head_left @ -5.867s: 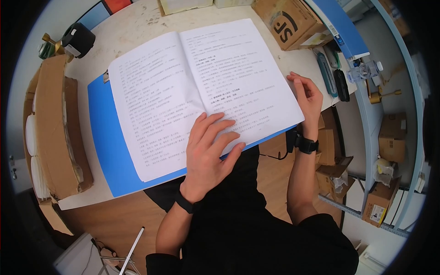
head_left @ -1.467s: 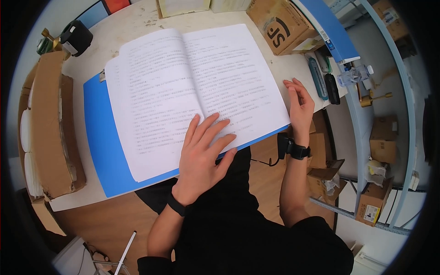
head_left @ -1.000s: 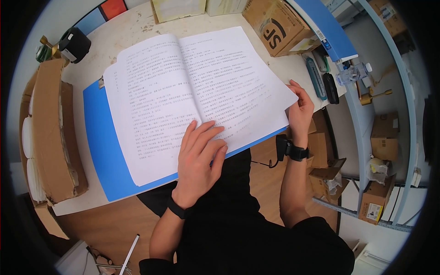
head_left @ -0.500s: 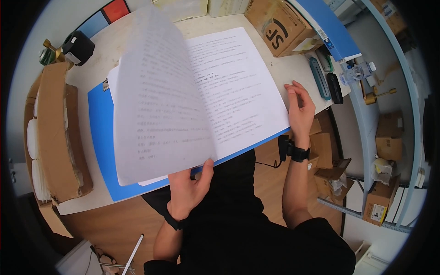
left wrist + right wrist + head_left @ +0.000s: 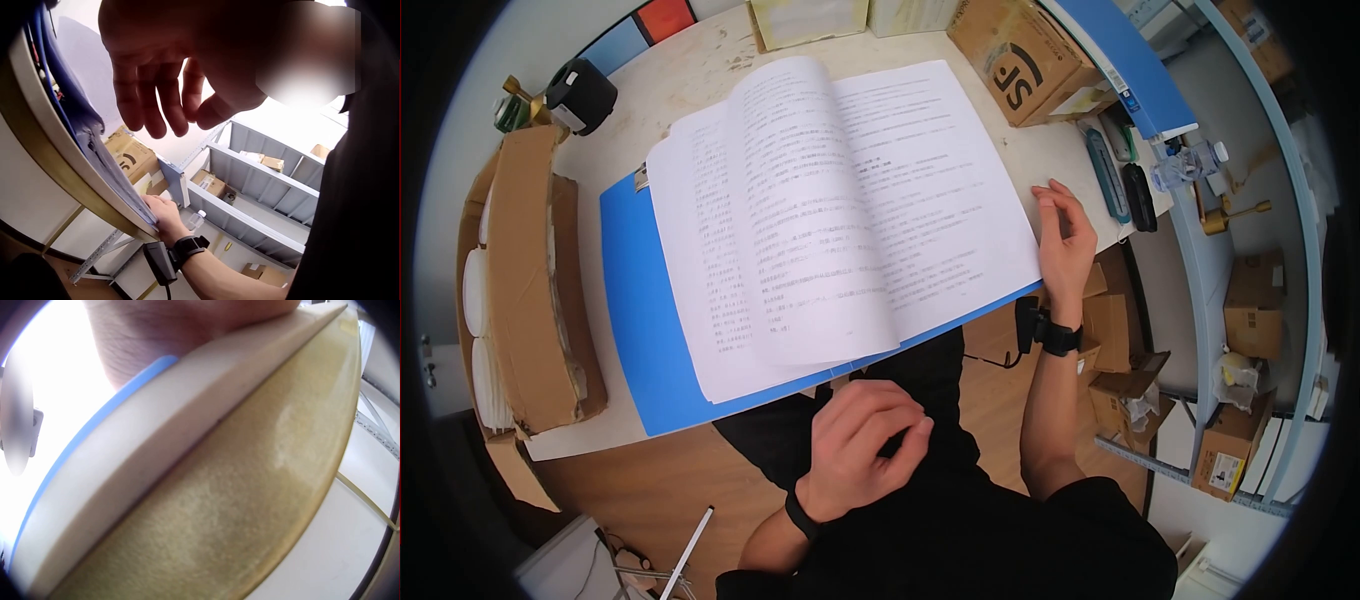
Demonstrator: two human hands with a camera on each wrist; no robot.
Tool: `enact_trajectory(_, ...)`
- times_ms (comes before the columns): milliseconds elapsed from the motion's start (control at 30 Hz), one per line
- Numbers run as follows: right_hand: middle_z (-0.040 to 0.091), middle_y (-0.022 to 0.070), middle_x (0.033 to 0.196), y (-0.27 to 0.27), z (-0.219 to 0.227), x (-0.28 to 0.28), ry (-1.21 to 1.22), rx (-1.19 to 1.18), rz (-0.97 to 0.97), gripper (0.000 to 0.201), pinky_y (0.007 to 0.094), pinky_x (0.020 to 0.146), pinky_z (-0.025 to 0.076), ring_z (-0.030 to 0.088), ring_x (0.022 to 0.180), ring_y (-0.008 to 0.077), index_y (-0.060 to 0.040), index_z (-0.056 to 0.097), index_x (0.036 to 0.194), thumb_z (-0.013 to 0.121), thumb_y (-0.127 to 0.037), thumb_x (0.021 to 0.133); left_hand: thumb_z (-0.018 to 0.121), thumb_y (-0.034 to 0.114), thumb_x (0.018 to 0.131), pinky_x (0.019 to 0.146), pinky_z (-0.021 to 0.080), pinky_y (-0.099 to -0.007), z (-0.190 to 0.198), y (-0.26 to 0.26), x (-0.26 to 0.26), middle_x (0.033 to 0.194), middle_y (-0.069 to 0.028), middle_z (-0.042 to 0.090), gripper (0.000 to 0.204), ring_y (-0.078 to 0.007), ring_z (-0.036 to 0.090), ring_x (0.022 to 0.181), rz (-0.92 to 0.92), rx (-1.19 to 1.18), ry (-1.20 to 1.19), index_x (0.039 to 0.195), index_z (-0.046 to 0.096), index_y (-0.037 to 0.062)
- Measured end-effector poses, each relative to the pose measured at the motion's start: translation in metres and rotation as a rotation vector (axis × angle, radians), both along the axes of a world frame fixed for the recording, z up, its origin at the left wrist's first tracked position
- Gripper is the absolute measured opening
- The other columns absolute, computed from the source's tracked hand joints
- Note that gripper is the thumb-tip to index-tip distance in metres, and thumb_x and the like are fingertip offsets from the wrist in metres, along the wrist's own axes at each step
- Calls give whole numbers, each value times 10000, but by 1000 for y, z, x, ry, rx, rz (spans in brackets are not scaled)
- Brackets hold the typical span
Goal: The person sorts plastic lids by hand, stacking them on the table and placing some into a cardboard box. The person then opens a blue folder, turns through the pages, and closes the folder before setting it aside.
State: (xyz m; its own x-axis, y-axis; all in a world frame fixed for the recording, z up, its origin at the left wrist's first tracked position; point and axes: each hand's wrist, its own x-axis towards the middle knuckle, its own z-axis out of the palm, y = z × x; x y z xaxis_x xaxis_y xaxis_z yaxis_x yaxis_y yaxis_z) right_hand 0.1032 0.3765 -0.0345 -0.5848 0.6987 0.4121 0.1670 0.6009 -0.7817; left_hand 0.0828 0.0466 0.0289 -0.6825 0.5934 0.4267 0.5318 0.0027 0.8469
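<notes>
An open stack of printed sheets [image 5: 940,180] lies on a blue folder [image 5: 635,310] at the table's front edge. One leaf [image 5: 810,230] bulges up along the middle fold, curving over the left pages. My left hand [image 5: 865,445] is in the air in front of the folder, over the lap; its fingers are loosely bent with nothing in them, as the left wrist view also shows. My right hand [image 5: 1068,245] rests at the table edge beside the sheets' right border, fingers relaxed. In the right wrist view, part of that hand [image 5: 187,331] lies over the table edge.
A long cardboard box [image 5: 530,290] holding white items stands at the left. A black object [image 5: 580,95] is at the back left, a carton [image 5: 1025,65] at the back right. Two slim cases [image 5: 1138,195] lie beyond my right hand. Shelving with a water bottle [image 5: 1190,165] flanks the right.
My left hand has come off the pages and drawn back toward the body. The leaf that stood raised half a second ago has dropped lower toward the left. My right hand has lifted the right-hand page corner, then let go.
</notes>
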Motion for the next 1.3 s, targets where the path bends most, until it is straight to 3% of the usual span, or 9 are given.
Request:
enact_trajectory(133, 748, 143, 1199, 1, 0, 0, 7, -15, 4, 180, 395, 1112, 440, 618, 1310, 294, -3, 752, 1067, 645, -132, 1002, 832, 35, 751, 733, 579, -351, 16, 16, 0, 894, -41, 735, 163, -271, 727, 955, -166, 26, 89, 863, 716, 61)
enact_trajectory(267, 750, 140, 1196, 1, 0, 0, 4, -1, 6, 181, 396, 1109, 443, 618, 1310, 295, -3, 750, 1065, 644, -137, 1004, 795, 26, 761, 890, 598, -429, 22, 25, -9, 936, -64, 691, 168, -292, 694, 1067, -160, 20, 130, 900, 702, 44)
enact_trajectory(367, 750, 138, 1195, 1, 0, 0, -5, 9, 7, 179, 395, 1103, 449, 617, 1310, 295, -1, 747, 1064, 641, -134, 1007, 800, 4, 754, 905, 589, -463, 29, 26, -17, 935, -72, 749, 166, -319, 717, 1088, -122, -2, 161, 900, 740, 56)
enact_trajectory(533, 748, 140, 1200, 0, 0, 0, 5, 18, 12, 173, 396, 1096, 455, 620, 1307, 296, -4, 745, 1061, 644, -133, 1007, 786, 63, 803, 1093, 466, -556, 49, 27, -25, 1052, -73, 755, 208, -352, 660, 1226, -158, -90, 200, 1009, 761, 58)
enact_trajectory(600, 747, 143, 1200, 2, -3, 0, 13, 13, 12, 173, 396, 1097, 455, 621, 1305, 297, -5, 746, 1062, 645, -134, 1007, 788, 133, 843, 1190, 321, -618, 55, 29, -25, 1215, -99, 720, 266, -397, 537, 1377, -105, -303, 220, 1102, 760, 81)
enact_trajectory(733, 745, 153, 1200, 0, -1, 0, 16, 13, 2, 176, 396, 1097, 454, 624, 1301, 300, -5, 752, 1065, 646, -132, 1005, 802, 199, 869, 1209, 226, -679, 33, 23, -26, 1405, -141, 614, 316, -479, 342, 1493, -60, -516, 220, 1160, 752, 88)
enact_trajectory(1133, 742, 153, 1204, 0, 0, 0, 10, 9, 2, 183, 397, 1096, 453, 626, 1295, 303, 0, 753, 1076, 644, -125, 1000, 809, 118, 836, 1199, 298, -604, 23, 4, -32, 1490, -107, 566, 316, -475, 280, 1521, 75, -586, 144, 1144, 765, 62)
enact_trajectory(1233, 742, 158, 1203, -2, 0, -1, 18, -2, 1, 182, 402, 1098, 453, 623, 1299, 305, -2, 755, 1076, 642, -124, 1001, 728, 204, 941, 1161, 374, -582, 38, -6, -40, 1374, -148, 659, 267, -486, 419, 1447, 26, -429, 83, 1141, 759, 29)
enact_trajectory(1300, 740, 159, 1206, -1, 0, -1, 14, 5, 1, 183, 403, 1099, 453, 623, 1300, 304, -3, 756, 1077, 642, -125, 1001, 666, 169, 985, 1118, 450, -534, 57, -16, -44, 1304, -163, 702, 279, -464, 517, 1379, -274, -50, -338, 1189, 740, -5)
